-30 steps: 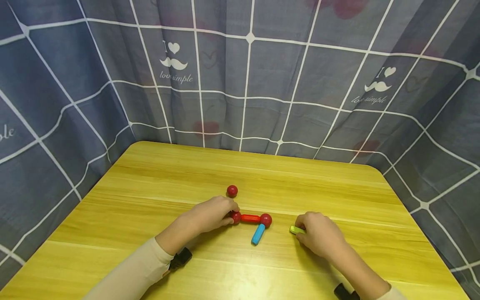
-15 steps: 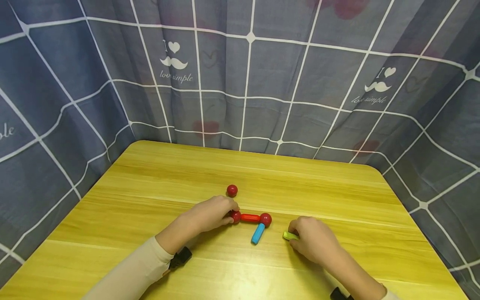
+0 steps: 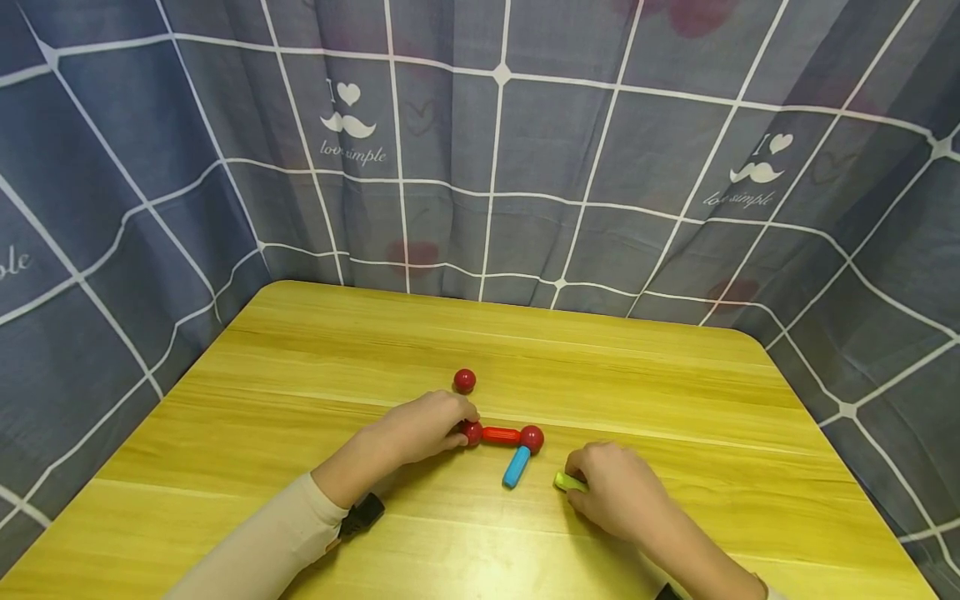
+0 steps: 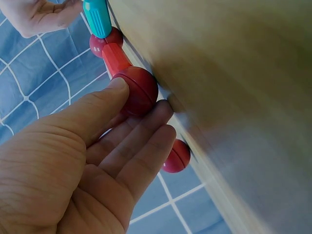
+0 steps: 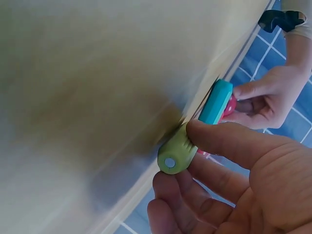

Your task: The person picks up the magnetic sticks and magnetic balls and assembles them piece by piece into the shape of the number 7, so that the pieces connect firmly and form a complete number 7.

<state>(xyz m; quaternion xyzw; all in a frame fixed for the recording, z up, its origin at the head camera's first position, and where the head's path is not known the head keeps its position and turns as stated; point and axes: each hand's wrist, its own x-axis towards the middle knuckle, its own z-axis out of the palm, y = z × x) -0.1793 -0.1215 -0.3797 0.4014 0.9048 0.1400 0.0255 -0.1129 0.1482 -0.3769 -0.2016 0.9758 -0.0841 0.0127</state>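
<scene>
On the wooden table (image 3: 315, 367) lies a small chain: a red ball (image 3: 472, 433), a red stick (image 3: 501, 435), a second red ball (image 3: 532, 437) and a blue stick (image 3: 516, 467) slanting toward me. My left hand (image 3: 459, 429) pinches the left red ball (image 4: 139, 90) between thumb and fingers. My right hand (image 3: 581, 482) pinches a green stick (image 3: 566, 481) low over the table, just right of the blue stick's near end. In the right wrist view the green stick (image 5: 176, 152) sits between thumb and fingers, close to the blue stick (image 5: 216, 102).
A loose red ball (image 3: 464, 381) lies just beyond my left hand, also seen as the loose ball (image 4: 176, 157) in the left wrist view. A grey checked curtain (image 3: 495, 167) surrounds the table on three sides.
My right hand has carried the green stick left and toward me, closer to the blue stick's near end. My left hand and the chain have stayed put.
</scene>
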